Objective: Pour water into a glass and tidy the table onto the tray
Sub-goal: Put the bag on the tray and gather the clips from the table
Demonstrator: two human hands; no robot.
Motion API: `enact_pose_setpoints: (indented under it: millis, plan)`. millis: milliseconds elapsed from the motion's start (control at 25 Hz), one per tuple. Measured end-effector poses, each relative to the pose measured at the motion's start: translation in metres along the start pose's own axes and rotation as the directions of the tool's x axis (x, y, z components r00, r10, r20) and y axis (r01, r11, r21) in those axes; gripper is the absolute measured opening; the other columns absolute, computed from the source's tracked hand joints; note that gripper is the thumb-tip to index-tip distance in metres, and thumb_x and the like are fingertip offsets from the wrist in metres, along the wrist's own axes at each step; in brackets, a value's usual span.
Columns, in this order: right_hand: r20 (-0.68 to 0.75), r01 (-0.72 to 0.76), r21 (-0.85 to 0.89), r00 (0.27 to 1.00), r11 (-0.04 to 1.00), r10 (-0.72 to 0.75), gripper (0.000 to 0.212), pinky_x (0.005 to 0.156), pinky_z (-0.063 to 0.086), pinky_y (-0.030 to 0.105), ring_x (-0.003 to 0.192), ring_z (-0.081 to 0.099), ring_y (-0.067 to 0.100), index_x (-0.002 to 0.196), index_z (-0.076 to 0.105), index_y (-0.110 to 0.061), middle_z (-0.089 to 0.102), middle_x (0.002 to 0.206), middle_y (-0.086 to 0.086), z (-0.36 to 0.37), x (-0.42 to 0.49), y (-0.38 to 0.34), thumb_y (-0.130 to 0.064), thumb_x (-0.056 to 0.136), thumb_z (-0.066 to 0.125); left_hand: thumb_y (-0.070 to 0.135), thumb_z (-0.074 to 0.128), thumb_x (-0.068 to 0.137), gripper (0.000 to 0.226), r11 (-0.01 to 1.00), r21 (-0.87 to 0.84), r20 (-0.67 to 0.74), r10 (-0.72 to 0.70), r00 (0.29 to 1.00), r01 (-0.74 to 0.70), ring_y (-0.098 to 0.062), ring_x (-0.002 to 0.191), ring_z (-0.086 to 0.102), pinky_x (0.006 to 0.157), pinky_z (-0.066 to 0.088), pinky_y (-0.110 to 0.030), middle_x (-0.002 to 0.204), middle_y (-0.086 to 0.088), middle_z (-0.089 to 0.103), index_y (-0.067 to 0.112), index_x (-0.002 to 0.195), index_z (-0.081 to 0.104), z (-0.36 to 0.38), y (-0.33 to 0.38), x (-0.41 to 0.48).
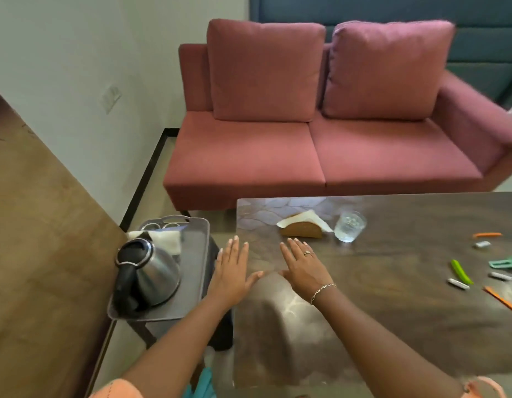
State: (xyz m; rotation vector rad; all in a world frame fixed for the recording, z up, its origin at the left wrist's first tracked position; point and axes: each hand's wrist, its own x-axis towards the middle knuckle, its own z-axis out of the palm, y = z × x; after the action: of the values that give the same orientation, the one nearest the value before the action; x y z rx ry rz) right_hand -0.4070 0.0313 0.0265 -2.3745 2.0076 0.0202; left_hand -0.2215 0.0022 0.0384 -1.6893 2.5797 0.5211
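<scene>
Stretching out flat, palms down, over the near left corner of the dark brown wooden desk (392, 282): the left hand (233, 272) and the right hand (302, 267), both with fingers straight and spread wide, both holding nothing. Whether they are touching the surface cannot be told.

- Clear, short drinking glass (349, 226): standing upright on the desk beyond the right hand, well apart from it; contents cannot be told.
- Brown arched wooden napkin holder (300, 229), carrying white napkins: sitting just left of the glass.
- Grey rectangular plastic tray (195, 254): resting on a low dark stand to the left of the desk, just beside the left hand.
- Rounded stainless-steel kettle with black handle (151, 271): standing on the near end of the tray.
- Folded white cloth (168, 239): lying on the tray behind the kettle.
- Green marker (461, 272), orange pen (487, 234) and other small stationery: lying scattered at the desk's right side.
- Pink two-seat fabric sofa (320, 124): standing beyond the desk.
</scene>
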Motion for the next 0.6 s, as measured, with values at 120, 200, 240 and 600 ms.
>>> enact_pose_setpoints:
  millis: [120, 200, 240, 600]
  plan:
    - [-0.054, -0.055, -0.036, 0.997, 0.998, 0.053, 0.068, 0.084, 0.053, 0.039, 0.095, 0.068, 0.026, 0.108, 0.066, -0.007, 0.07, 0.102, 0.013, -0.008, -0.062, 0.041, -0.029, 0.047, 0.088, 0.057, 0.024, 0.093, 0.076, 0.995, 0.055, 0.059, 0.075, 0.995, -0.078, -0.025, 0.145, -0.014, 0.117, -0.006, -0.039, 0.156, -0.014, -0.013, 0.011, 0.149, -0.001, 0.008, 0.065, -0.015]
    - [-0.084, -0.127, -0.033, 0.989, 0.991, 0.124, 0.07, 0.083, 0.053, 0.04, 0.091, 0.069, 0.027, 0.105, 0.067, -0.008, 0.071, 0.098, 0.013, -0.013, -0.105, 0.071, -0.028, 0.042, 0.089, 0.054, 0.028, 0.094, 0.075, 0.986, 0.072, 0.067, 0.149, 0.987, -0.153, -0.024, 0.145, -0.014, 0.118, -0.005, -0.039, 0.156, -0.013, -0.013, 0.012, 0.149, 0.0, 0.013, 0.111, -0.023]
    - [-0.088, -0.168, -0.022, 0.982, 0.986, 0.165, 0.071, 0.083, 0.053, 0.041, 0.089, 0.069, 0.027, 0.104, 0.067, -0.008, 0.071, 0.096, 0.013, -0.014, -0.123, 0.083, -0.029, 0.041, 0.089, 0.054, 0.028, 0.094, 0.074, 0.978, 0.082, 0.073, 0.185, 0.98, -0.191, -0.024, 0.145, -0.014, 0.118, -0.005, -0.038, 0.157, -0.013, -0.013, 0.012, 0.149, 0.001, 0.015, 0.13, -0.025]
    - [-0.096, -0.412, -0.002, 0.907, 0.911, 0.41, 0.065, 0.088, 0.049, 0.047, 0.086, 0.07, 0.025, 0.103, 0.067, -0.01, 0.071, 0.089, 0.009, -0.011, -0.202, 0.162, -0.033, 0.045, 0.087, 0.057, 0.03, 0.093, 0.075, 0.909, 0.12, 0.15, 0.38, 0.913, -0.398, -0.025, 0.146, -0.009, 0.118, -0.003, -0.039, 0.157, -0.014, -0.009, 0.011, 0.148, 0.01, 0.046, 0.238, -0.006]
